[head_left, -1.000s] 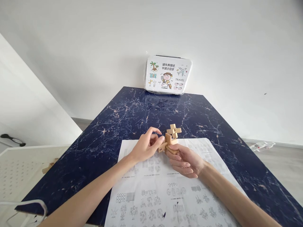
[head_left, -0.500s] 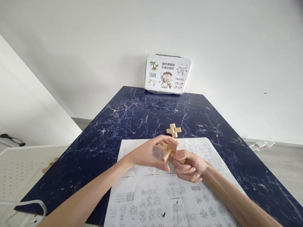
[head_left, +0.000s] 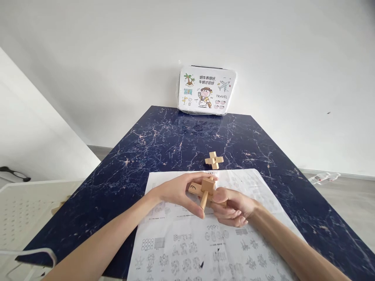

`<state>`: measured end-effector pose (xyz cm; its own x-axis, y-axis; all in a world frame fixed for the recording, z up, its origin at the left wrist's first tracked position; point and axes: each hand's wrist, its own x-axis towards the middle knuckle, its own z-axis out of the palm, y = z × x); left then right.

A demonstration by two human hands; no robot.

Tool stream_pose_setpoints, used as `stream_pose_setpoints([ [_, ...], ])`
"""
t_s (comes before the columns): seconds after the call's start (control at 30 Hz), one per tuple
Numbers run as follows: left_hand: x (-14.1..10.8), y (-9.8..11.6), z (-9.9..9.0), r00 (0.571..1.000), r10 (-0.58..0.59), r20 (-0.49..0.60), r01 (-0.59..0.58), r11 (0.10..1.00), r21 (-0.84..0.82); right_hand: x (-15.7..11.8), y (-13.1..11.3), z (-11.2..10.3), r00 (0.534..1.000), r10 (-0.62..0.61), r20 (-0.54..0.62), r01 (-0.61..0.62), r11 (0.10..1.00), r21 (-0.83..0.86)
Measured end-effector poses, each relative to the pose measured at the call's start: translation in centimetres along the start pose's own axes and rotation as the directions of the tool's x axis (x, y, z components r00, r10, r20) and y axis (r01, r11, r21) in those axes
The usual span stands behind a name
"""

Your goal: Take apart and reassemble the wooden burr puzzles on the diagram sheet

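Both hands are on one light-wood interlocking puzzle [head_left: 208, 185], held above the printed sheet. It has crossed blocks, a round rod pointing toward me and a dark mark on its left block. My right hand [head_left: 234, 205] is closed on its right side, thumb on top and fingers curled beneath. Around the left side curves my left hand [head_left: 179, 191], with the thumb by the rod's near end and fingertips at the far side of the puzzle. Those fingertips are partly hidden. Beyond the hands, a small cross-shaped wooden puzzle [head_left: 214, 160] rests on the dark table.
A creased sheet of printed diagrams [head_left: 187, 230] covers the near part of the blue marbled table [head_left: 164, 136]. At the back stands a white cartoon-printed case [head_left: 206, 91] against the wall. A white perforated surface [head_left: 23, 218] and a cable [head_left: 35, 251] are at left.
The held puzzle has shifted slightly left and down, and its rod has tilted more toward me. My left hand has closed in around it, while my right hand keeps its grip.
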<state>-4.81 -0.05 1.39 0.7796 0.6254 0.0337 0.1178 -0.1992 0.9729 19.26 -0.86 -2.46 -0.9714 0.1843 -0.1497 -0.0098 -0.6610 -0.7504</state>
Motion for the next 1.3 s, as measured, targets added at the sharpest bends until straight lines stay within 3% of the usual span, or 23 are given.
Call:
stream_pose_setpoints([
  [0.17, 0.0, 0.1, 0.4, 0.992, -0.013, -0.124, 0.020, 0.999, 0.049, 0.1, -0.3, 0.1, 0.960, -0.098, -0.262, 0.066, 0.989, -0.130],
  [0.37, 0.0, -0.1, 0.8, 0.965, 0.055, -0.256, -0.028, 0.994, 0.105, 0.2, -0.6, 0.1, 0.807, -0.327, -0.492, 0.167, 0.925, -0.342],
  [0.5, 0.1, -0.2, 1.0, 0.950, 0.093, -0.299, -0.047, 0.987, 0.156, 0.6, -0.4, 0.1, 0.710, -0.422, -0.564, 0.213, 0.892, -0.399],
  [0.7, 0.2, -0.8, 1.0, 0.927, 0.160, -0.339, -0.065, 0.960, 0.274, 1.4, 0.2, 0.4, 0.605, -0.541, -0.585, 0.232, 0.822, -0.520],
  [0.87, 0.2, -0.9, 1.1, 0.914, 0.170, -0.369, -0.049, 0.948, 0.314, 1.5, 0.4, 0.5, 0.568, -0.564, -0.600, 0.244, 0.811, -0.531],
  [1.13, 0.0, -1.0, 1.3, 0.919, 0.131, -0.371, -0.018, 0.956, 0.292, 1.9, 0.4, 0.7, 0.549, -0.565, -0.616, 0.296, 0.821, -0.489],
  [1.3, 0.1, -0.9, 1.5, 0.921, 0.116, -0.372, -0.004, 0.958, 0.288, 1.4, 0.0, 0.4, 0.622, -0.509, -0.595, 0.261, 0.851, -0.455],
])
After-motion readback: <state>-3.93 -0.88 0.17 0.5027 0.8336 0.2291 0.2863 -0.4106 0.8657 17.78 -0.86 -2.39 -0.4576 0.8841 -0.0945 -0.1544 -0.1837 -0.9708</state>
